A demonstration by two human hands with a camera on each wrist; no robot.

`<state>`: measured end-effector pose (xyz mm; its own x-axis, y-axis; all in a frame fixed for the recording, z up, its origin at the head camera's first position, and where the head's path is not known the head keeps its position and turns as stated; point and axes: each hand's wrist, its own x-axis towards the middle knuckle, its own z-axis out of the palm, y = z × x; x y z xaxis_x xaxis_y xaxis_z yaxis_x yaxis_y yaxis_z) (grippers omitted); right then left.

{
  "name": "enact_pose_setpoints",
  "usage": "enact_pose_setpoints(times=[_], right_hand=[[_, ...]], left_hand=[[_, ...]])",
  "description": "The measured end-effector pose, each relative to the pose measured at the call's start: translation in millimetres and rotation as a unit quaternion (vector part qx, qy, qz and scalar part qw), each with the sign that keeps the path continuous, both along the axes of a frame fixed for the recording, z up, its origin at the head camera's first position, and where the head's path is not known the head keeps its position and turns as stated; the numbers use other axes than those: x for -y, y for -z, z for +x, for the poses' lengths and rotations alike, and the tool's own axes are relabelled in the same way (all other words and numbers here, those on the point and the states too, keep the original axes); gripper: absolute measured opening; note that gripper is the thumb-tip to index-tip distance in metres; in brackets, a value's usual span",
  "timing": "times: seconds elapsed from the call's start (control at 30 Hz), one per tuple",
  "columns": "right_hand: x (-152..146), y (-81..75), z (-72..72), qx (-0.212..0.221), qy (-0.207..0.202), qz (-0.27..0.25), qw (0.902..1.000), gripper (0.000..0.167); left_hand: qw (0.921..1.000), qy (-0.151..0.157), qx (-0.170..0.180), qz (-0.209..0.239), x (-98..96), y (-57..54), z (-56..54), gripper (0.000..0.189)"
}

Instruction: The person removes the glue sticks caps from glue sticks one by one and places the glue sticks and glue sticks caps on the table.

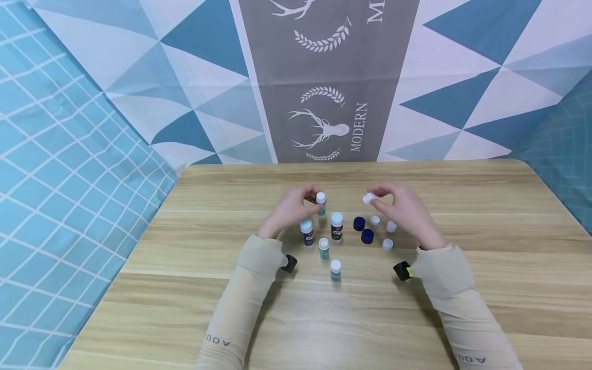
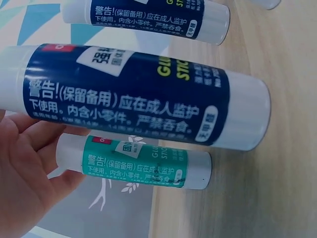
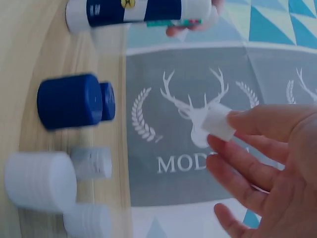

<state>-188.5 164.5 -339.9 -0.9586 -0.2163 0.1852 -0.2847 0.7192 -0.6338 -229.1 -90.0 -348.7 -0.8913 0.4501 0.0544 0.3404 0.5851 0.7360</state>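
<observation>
My left hand (image 1: 292,206) grips a small green glue stick (image 2: 133,161) by its white upper end, thumb on one side and fingers on the other. My right hand (image 1: 403,209) pinches a small white cap (image 3: 218,122) between thumb and index finger, its other fingers spread loosely. Close to the left hand stand two larger dark blue glue sticks (image 1: 336,227), one of which (image 2: 124,94) looms in front in the left wrist view. Two more green glue sticks, one farther back (image 1: 324,249) and one nearer me (image 1: 335,271), stand upright with white tops.
Two dark blue caps (image 1: 359,223) lie between the hands on the wooden table (image 1: 499,216). Beside them, below the right hand, are three white caps (image 1: 387,244). A patterned cloth (image 1: 324,67) hangs behind the table's far edge.
</observation>
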Motion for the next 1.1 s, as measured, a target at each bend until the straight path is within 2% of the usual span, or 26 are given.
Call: enact_pose_setpoints(times=[0.23, 0.53, 0.8, 1.1], right_hand=[[-11, 2.3, -2.1, -0.002, 0.005, 0.095, 0.9955, 0.022], [-18, 12.1, -4.4, 0.045, 0.026, 0.184, 0.9815, 0.02], [-16, 20.3, -7.4, 0.072, 0.029, 0.204, 0.976, 0.016], [-14, 24.1, -8.0, 0.083, 0.03, 0.202, 0.9755, 0.014]], left_hand=[[0.9995, 0.008, 0.024, -0.02, -1.5, 2.3, -0.3, 0.017], [0.997, -0.003, 0.035, -0.069, -4.0, 4.1, -1.0, 0.015], [0.9931, -0.001, 0.048, -0.107, -6.1, 0.5, -3.5, 0.013], [0.9875, 0.0, 0.071, -0.14, -8.9, -7.7, -1.7, 0.011]])
